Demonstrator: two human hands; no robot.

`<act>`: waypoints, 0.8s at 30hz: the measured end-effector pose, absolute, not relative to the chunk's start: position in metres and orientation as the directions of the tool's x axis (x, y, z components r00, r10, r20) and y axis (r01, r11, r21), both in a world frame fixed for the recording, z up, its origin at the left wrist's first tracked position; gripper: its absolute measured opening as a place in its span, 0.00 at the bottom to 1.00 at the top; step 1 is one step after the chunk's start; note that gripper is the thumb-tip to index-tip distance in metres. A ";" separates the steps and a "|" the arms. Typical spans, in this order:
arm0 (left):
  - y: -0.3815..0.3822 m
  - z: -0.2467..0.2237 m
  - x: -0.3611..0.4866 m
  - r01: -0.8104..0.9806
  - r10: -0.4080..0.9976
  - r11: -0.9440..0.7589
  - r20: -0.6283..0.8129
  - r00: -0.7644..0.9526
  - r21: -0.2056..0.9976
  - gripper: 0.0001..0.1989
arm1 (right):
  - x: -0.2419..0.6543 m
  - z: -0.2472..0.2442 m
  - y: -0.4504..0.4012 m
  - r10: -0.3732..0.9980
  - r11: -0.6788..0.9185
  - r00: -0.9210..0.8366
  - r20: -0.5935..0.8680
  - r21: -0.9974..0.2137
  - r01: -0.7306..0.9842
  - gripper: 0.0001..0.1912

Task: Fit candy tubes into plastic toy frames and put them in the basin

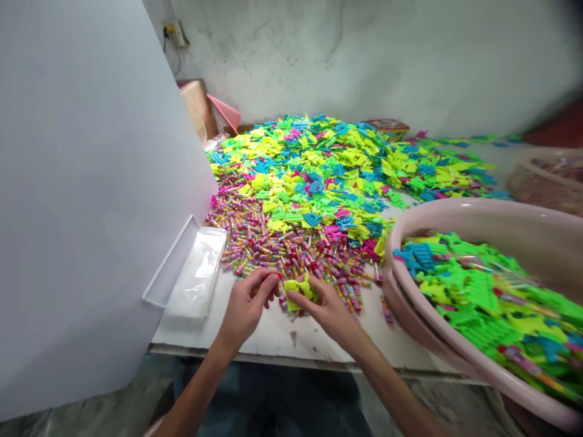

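Note:
Near the table's front edge, my left hand (248, 303) is closed, its thumb and fingers pinched on a small red-tipped piece mostly hidden by the fingers. Just right of it, my right hand (330, 309) grips a yellow-green plastic piece (296, 291) between thumb and fingers. Beyond both hands lies a spread of small pink and red tubes (255, 237). Behind the tubes rises a heap of yellow, green, blue and pink plastic pieces (319, 158).
A pink tub (455, 209) holding plastic pieces and wrapped items stands at the right. Clear plastic bags (195, 279) lie at the left beside a wire frame (168, 261). A tall white panel (91, 182) blocks the left side. A wall stands behind.

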State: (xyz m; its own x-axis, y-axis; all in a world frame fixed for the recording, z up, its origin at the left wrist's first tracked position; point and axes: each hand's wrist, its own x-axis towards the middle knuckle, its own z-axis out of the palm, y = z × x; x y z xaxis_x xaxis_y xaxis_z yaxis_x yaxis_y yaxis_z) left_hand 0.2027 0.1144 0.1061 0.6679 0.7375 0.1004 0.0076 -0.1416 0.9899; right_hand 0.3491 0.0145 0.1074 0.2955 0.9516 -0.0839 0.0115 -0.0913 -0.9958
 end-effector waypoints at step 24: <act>0.118 0.115 0.195 0.188 0.707 -0.406 0.178 0.684 0.894 0.14 | 0.342 0.099 0.009 0.956 -0.096 0.283 -0.076 -0.994 0.057 0.17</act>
